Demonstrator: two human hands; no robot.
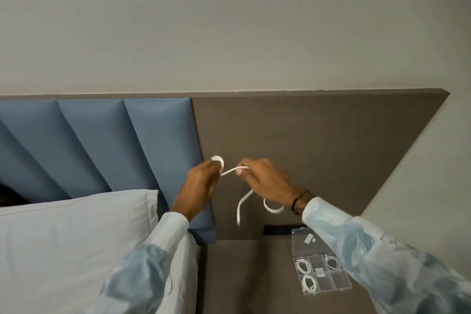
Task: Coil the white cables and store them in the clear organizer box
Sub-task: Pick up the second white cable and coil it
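Gripping a small wound loop of white cable point(230, 170) at frame centre, the left hand point(201, 183) had its fingers closed tight around the coil, which showed above the knuckles. The right hand point(265, 181), just right of it, pinched the same cable between fingertips curled narrow. Between the hands the cable ran roughly level, rising slightly to the right. Past the right hand it dropped in a slack bend, its free end pointing down toward the bottom of the frame, with a further loop showing under the right wrist near a dark bracelet point(299, 199).

Both hands were raised in front of a grey-brown wooden headboard panel point(318, 135). Blue padded panels point(102, 140) filled the left middle, a white pillow point(71, 232) the lower left, a pale wall point(229, 20) the upper half.

At lower right, the clear organizer box point(342, 285) lay open on a grey-brown bedside surface point(242, 275), three compartments each holding a coiled white cable.
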